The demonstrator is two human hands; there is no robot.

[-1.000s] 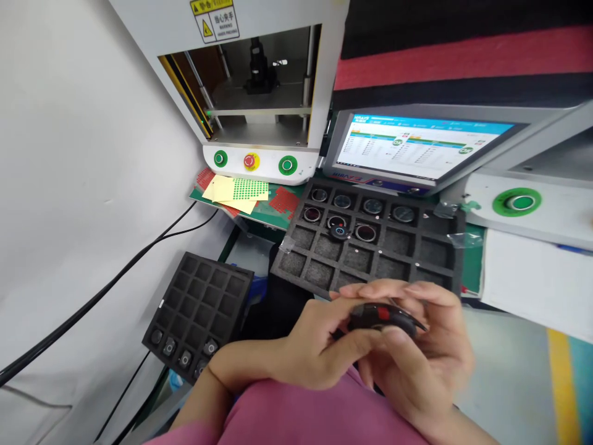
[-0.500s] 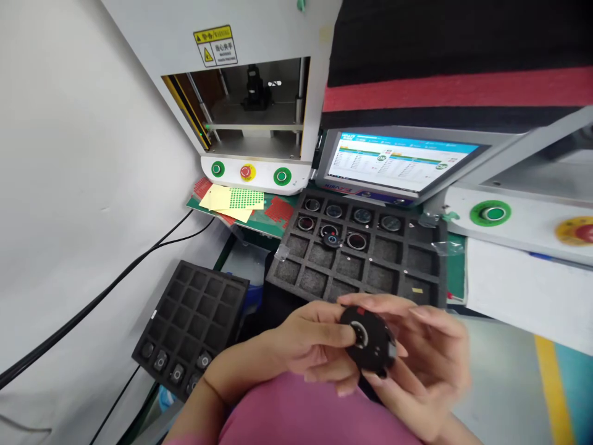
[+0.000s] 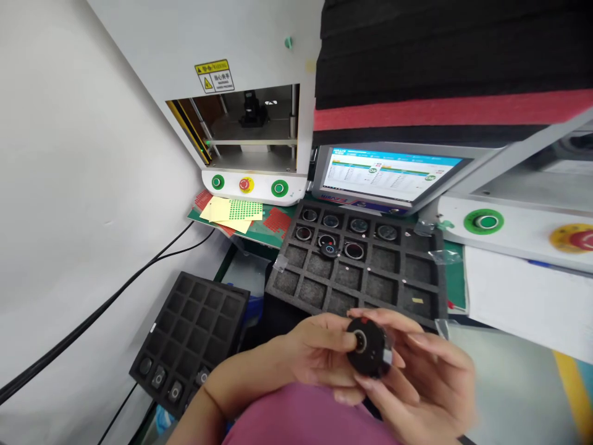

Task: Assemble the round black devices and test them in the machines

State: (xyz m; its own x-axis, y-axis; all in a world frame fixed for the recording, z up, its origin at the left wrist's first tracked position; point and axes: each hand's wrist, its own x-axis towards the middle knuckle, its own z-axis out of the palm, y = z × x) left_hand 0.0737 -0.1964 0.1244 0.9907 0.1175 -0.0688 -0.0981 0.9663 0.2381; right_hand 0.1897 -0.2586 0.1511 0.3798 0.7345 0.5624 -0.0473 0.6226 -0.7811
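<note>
Both of my hands hold a round black smartwatch case point(image 3: 373, 355) in front of my body. Its back, with a pale ring and a small red mark near the edge, faces me. My left hand point(image 3: 324, 349) grips its left side, the thumb pressed by the ring. Fingers of my right hand point(image 3: 426, 371) curl around the right side, holding its rim from above and below. Beyond them lies a black foam tray point(image 3: 319, 290) with round watch parts point(image 3: 359, 225) in its back two rows. One small black sensor disc point(image 3: 329, 250) sits tilted over a compartment there.
A second foam tray point(image 3: 194, 337) at lower left holds several watch parts along its front. Behind stand a press machine point(image 3: 252, 188) with buttons, a lit monitor point(image 3: 389, 176), and another button panel point(image 3: 519, 225) at right. Sticker sheets point(image 3: 231, 213) lie on the green bench.
The camera view has tilted slightly, so the surroundings sit lower in the picture. Both hands keep hold of the smartwatch case, which has turned a little.
</note>
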